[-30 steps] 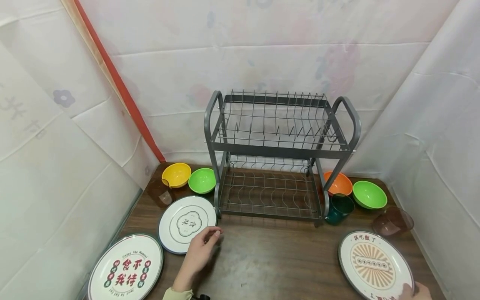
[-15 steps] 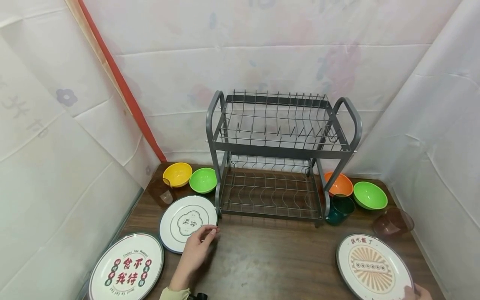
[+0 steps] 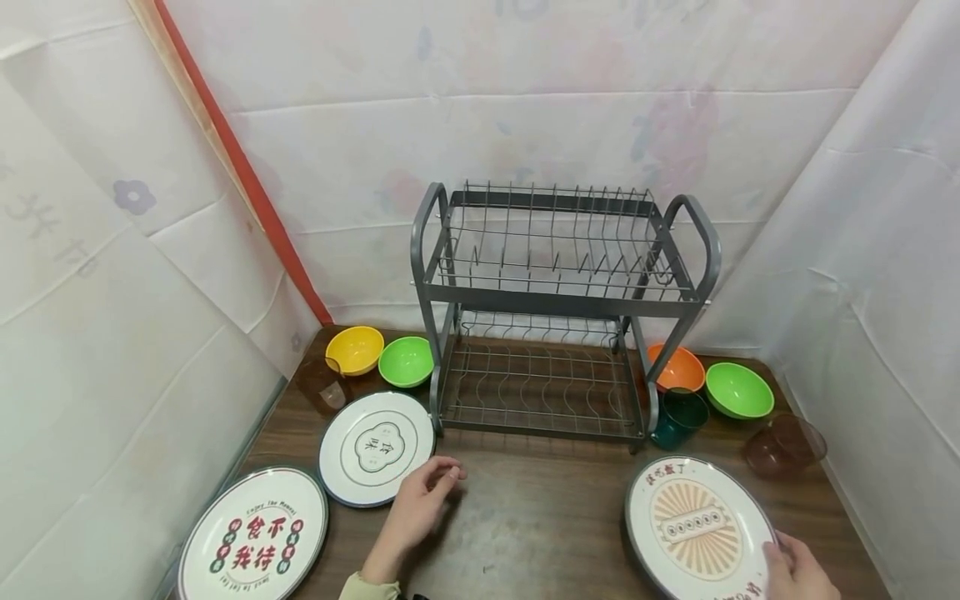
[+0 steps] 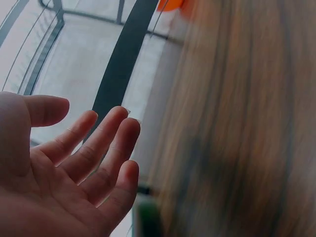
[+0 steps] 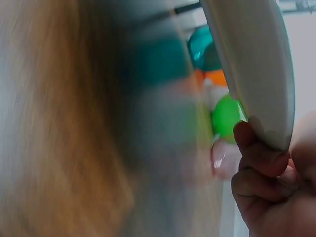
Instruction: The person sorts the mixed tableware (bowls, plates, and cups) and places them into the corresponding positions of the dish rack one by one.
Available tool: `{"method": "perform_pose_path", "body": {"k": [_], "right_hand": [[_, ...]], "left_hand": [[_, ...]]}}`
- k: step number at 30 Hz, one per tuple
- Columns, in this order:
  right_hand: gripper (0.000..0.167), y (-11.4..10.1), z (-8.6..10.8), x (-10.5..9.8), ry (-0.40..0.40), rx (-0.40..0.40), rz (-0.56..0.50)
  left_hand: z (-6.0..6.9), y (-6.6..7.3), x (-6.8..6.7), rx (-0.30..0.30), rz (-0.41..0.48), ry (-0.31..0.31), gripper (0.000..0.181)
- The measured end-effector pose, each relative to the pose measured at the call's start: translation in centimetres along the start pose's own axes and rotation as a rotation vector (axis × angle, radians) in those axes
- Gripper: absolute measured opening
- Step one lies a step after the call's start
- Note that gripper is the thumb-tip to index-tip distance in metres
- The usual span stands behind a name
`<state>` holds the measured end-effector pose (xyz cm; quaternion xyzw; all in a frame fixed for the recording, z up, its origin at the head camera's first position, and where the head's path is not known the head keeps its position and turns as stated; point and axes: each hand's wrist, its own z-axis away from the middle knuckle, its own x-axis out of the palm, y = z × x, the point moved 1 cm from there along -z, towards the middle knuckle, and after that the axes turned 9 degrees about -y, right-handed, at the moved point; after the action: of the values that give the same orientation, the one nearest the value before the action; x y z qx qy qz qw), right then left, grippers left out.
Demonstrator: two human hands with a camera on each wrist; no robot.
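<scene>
1. Right hand [image 3: 798, 573] pinches the plate [image 3: 693, 527] by its rim; it spreads left of the grip, above the table [image 3: 540, 517].
2. Probably stiff, slick, breakable; best held thumb above, fingers beneath.
3. Left hand [image 3: 422, 500] holds nothing, fingers loosely bent.

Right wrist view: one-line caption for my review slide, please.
The right hand grips a plate by its edge, underside showing, with a teal cup and green bowl beyond.

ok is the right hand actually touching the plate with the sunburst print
Touching. The right wrist view shows it plainly: the right hand grips the plate by its rim, fingers against the underside.
</scene>
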<state>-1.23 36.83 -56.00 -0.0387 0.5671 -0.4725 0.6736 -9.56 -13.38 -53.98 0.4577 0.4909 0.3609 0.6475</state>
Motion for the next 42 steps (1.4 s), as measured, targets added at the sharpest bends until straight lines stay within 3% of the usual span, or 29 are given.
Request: {"method": "perform_pose_path", "body": {"k": [3,8,13,18,26,30,37,42], "right_hand": [[0.049,-1.9,0.9,0.4,-0.009,-0.079,0.014],[0.049,-4.8,2.1,1.1,-0.108,-0.215,0.026],[0.047,-7.4,3.1,1.9,-0.227,-0.27,0.047],[0.043,-9.3,4.0,3.2,-0.283,-0.293,0.032],[0.039,-11.1,5.0,5.3,-0.296,-0.356,-0.027],[0.037,-11.9,5.3,6.1,-0.306,-0.357,-0.055],[0.037,-12.9,5.7,7.3,-0.327,-0.341,-0.107],[0.036,-13.4,6.1,8.1,-0.319,-0.357,-0.16]], "left_hand": [[0.0,0.2,1.5,0.023,0.045,-0.068,0.027],[-0.2,0.3,3.8,0.004,0.094,-0.186,0.03],[0.0,0.8,5.7,-0.1,0.221,-0.279,0.042],[0.5,1.0,6.9,-0.19,0.346,-0.319,0.055],[0.9,1.0,7.7,-0.296,0.37,-0.421,0.069],[0.9,1.2,7.8,-0.279,0.371,-0.432,0.064],[0.6,1.4,7.3,-0.179,0.283,-0.39,0.034],[0.6,1.5,6.2,-0.144,0.235,-0.348,0.036]]}}
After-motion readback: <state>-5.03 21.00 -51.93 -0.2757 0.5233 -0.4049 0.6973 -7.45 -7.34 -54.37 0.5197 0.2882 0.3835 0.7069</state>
